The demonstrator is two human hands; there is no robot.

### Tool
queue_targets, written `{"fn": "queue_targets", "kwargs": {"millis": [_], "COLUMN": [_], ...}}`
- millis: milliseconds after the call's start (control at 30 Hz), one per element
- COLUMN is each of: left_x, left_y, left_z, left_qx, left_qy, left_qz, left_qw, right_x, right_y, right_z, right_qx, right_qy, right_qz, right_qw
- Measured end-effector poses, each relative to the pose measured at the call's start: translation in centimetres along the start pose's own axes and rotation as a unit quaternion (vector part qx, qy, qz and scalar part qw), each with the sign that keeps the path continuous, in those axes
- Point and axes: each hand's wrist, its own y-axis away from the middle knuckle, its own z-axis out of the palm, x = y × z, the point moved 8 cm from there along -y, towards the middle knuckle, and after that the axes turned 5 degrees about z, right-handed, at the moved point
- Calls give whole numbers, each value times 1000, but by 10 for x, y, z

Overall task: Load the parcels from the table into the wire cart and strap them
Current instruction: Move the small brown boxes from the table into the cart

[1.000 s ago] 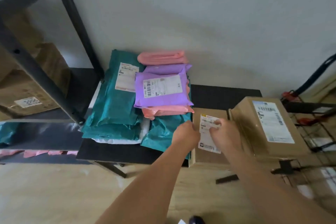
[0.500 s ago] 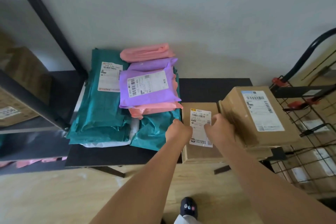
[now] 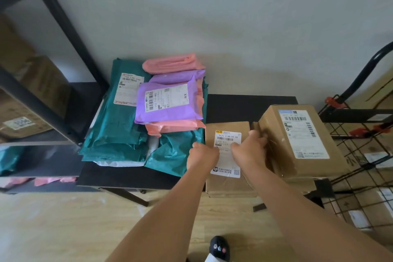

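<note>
From here I see bare forearms, a left hand [image 3: 203, 155] and a right hand [image 3: 248, 151]. A black shoe [image 3: 219, 248] carries small round charms, with white cloth [image 3: 212, 259] just beside the shoe.

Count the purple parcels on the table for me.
2. The labelled purple parcel lies on top of the pile; the second purple parcel sits just behind, partly under it. Others may be hidden in the pile.
</note>
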Motion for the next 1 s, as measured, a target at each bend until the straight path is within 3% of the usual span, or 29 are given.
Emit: {"fn": "queue_targets", "kwargs": {"millis": [433, 733, 1000], "left_x": [-17, -72, -114], "left_y": [36, 85, 130], "left_z": [-7, -8, 17], "left_qx": [0, -98, -190], "left_qy": [44, 234, 249], "left_qz": [46, 63, 44], "left_qw": [998, 965, 949], "right_x": [19, 48, 92], "right_y": [42, 119, 171], "right_z": [-15, -19, -42], "right_qx": [37, 71, 115], "right_qy": [-38, -35, -25], "right_qz": [9, 11, 22], "right_qw": [999, 997, 993]}}
